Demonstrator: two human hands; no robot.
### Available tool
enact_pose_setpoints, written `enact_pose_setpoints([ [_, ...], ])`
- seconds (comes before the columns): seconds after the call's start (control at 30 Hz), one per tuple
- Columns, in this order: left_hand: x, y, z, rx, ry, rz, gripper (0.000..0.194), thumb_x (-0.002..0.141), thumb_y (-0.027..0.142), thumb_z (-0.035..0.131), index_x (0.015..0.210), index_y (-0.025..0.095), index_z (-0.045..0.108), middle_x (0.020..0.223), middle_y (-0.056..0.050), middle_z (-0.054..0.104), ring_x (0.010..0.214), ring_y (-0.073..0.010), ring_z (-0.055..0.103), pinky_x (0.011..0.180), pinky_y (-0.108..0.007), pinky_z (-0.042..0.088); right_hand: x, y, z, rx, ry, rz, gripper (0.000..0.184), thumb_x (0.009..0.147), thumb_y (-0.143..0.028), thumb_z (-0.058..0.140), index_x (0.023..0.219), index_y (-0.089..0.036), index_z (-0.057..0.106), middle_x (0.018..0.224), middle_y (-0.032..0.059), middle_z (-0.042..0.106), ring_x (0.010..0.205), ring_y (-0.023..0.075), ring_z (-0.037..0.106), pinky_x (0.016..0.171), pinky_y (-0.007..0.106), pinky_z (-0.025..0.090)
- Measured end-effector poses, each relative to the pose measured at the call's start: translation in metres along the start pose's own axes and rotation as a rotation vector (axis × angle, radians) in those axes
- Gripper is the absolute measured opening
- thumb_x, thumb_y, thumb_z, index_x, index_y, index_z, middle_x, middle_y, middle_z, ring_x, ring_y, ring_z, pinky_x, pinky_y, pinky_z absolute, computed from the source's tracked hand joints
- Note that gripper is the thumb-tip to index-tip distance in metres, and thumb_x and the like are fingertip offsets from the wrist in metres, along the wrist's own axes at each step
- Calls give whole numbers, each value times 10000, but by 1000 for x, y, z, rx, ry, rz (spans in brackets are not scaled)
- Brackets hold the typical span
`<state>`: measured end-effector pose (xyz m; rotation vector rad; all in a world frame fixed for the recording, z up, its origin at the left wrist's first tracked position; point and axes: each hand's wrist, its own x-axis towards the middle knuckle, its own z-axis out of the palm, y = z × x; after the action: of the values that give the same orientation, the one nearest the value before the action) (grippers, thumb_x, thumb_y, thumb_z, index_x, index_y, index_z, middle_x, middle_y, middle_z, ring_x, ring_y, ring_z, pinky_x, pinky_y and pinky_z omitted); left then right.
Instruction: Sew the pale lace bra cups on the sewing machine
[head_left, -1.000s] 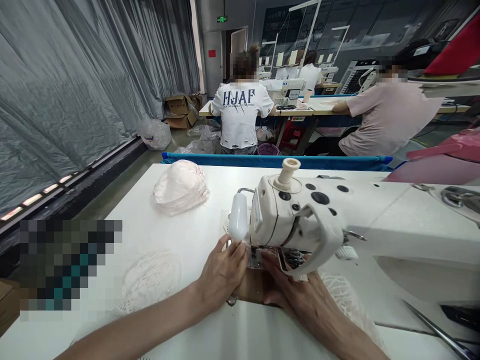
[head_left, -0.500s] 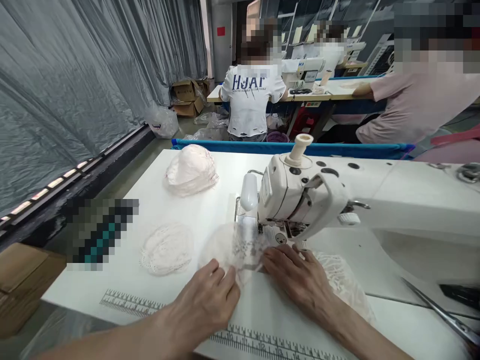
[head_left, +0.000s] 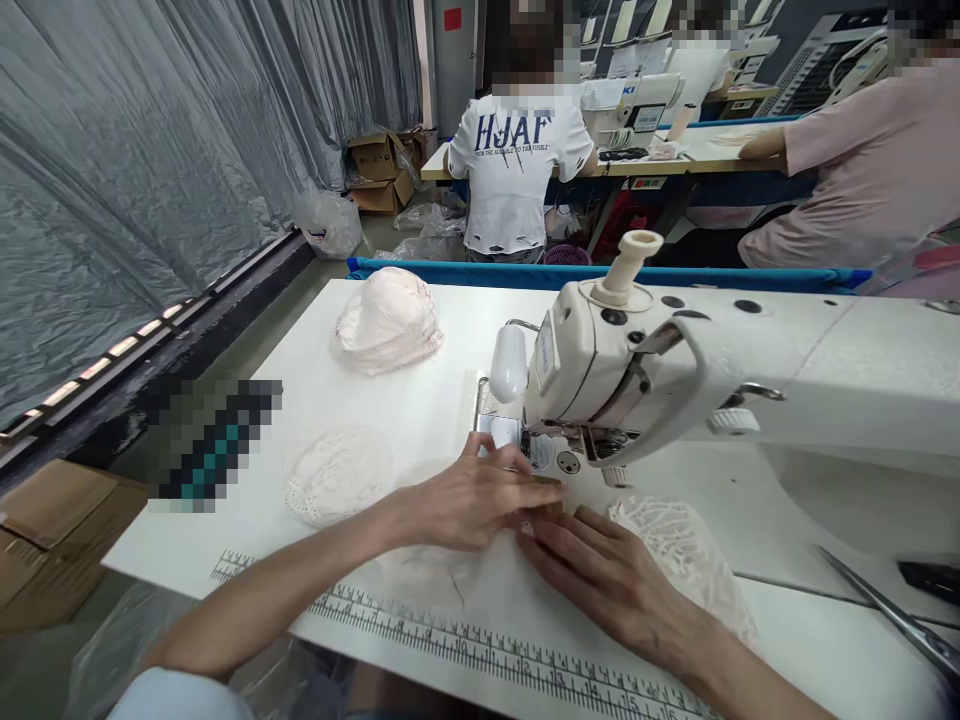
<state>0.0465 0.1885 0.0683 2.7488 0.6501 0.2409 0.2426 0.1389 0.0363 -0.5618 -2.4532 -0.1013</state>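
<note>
My left hand (head_left: pixel 480 495) is just in front of the sewing machine's (head_left: pixel 611 365) presser foot area, fingers bent and closed on a sheer white fabric piece (head_left: pixel 435 575). Right beside it, my right hand (head_left: pixel 600 575) has its fingertips pressed together on the same fabric, meeting the left fingers. Both hands hide most of the pinched part. A loose thread trails from the fabric towards the ruler print. To the right, partly behind my right hand, lies a piece of white lace (head_left: pixel 679 545). Left of my left hand, an oval lace piece (head_left: pixel 337 475) rests flat on the table.
A pale fabric heap (head_left: pixel 390 320) sits at the table's back left. Scissors (head_left: pixel 892 620) lie at the right edge by a black object (head_left: pixel 930 578). A ruler scale (head_left: pixel 465 645) runs along the front. Cardboard boxes (head_left: pixel 60 540) stand left. Co-workers (head_left: pixel 517 170) sit beyond the blue-edged table.
My left hand has moved right and forward to meet my right hand near the needle. The sheer fabric has shifted towards me, partly under my left forearm. The view has tilted slightly down.
</note>
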Motion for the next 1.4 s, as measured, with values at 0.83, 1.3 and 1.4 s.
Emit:
enact_pose_setpoints([
  [0.83, -6, -24, 16, -200, 70, -336, 355, 804, 116, 489, 1143, 183, 569, 692, 30, 568, 624, -110, 503, 744, -302, 322, -4, 8, 3, -12, -134, 105, 267, 907, -56, 382, 925, -128, 639, 996, 101, 678, 700, 153, 583, 591, 300, 453],
  [1.3, -14, 12, 14, 352, 269, -201, 331, 788, -72, 339, 981, 107, 539, 973, -95, 580, 843, -178, 518, 731, -322, 369, -8, 4, 8, -56, -116, 97, 253, 889, -33, 391, 907, -100, 634, 1043, 115, 668, 810, 193, 609, 644, 331, 465],
  [1.4, -18, 19, 20, 331, 163, -176, 216, 784, -19, 420, 919, 107, 533, 861, -68, 583, 763, -165, 513, 732, -326, 367, -9, 1, 8, -87, -125, 102, 247, 884, -31, 401, 886, -110, 635, 1028, 119, 670, 802, 191, 607, 640, 324, 456],
])
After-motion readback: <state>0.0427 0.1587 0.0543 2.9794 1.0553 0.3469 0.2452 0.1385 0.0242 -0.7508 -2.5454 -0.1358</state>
